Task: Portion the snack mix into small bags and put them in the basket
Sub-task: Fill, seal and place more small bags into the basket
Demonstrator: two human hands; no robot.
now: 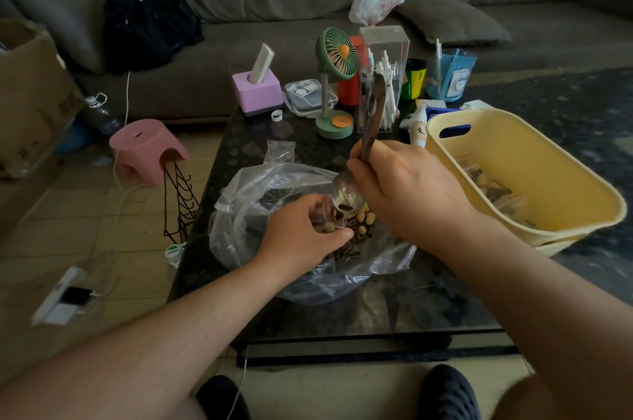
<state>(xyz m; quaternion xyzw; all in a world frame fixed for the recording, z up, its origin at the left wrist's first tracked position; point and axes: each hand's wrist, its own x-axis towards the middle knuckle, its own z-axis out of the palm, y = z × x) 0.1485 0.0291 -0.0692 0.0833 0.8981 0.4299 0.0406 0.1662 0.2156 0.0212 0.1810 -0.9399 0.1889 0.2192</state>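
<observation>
A large clear plastic bag [246,214] lies open on the dark table [411,310], with snack mix [361,226] of striped seeds and pale nuts inside. My left hand [301,238] pinches a small clear bag [323,214] open above the mix. My right hand [404,190] grips a metal spoon [371,118] by the handle, bowl tipped down at the small bag's mouth with a few seeds on it. The yellow basket [561,180] stands at the right and holds several filled small bags [493,190].
A green desk fan [337,77], a clear box of white sticks [385,77], a pink tissue box [257,90], cups and small items crowd the table's far half. A pink stool [147,149] and wire rack [180,203] stand left of the table.
</observation>
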